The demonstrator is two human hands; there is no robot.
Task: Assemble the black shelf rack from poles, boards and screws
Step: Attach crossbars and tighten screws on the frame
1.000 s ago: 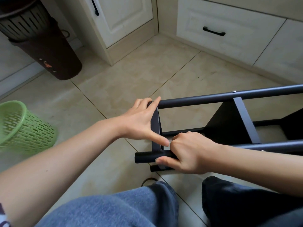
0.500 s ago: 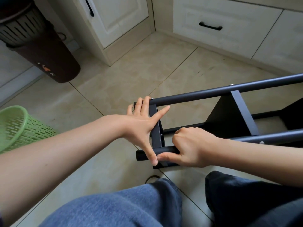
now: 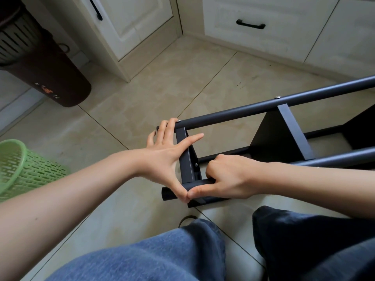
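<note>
Head view. We see the black shelf rack (image 3: pixel 282 138) lying on its side on the tiled floor (image 3: pixel 162 88), its poles running off toward the right edge.

The left hand (image 3: pixel 168 155) lies flat against the end board (image 3: pixel 185 157), fingers straight and spread: index finger across the board's edge, the others reaching up to the upper pole (image 3: pixel 263 104) near its end screw (image 3: pixel 179 121). Its thumb comes down to the near pole (image 3: pixel 203 182).

The right hand (image 3: pixel 227 177) is curled round the near pole just right of the end board, fingers wrapped over it, thumb tip touching the left thumb tip. A small screw (image 3: pixel 196 164) shows on the board's inner face, just left of the right knuckles.

A second board (image 3: pixel 284 134) sits farther along the poles.

Around: green perforated basket (image 3: pixel 24 169) at left, dark brown bin (image 3: pixel 40 63) upper left, cream cabinets (image 3: pixel 263 27) behind. Blue-jeaned legs (image 3: pixel 162 256) in the foreground.
</note>
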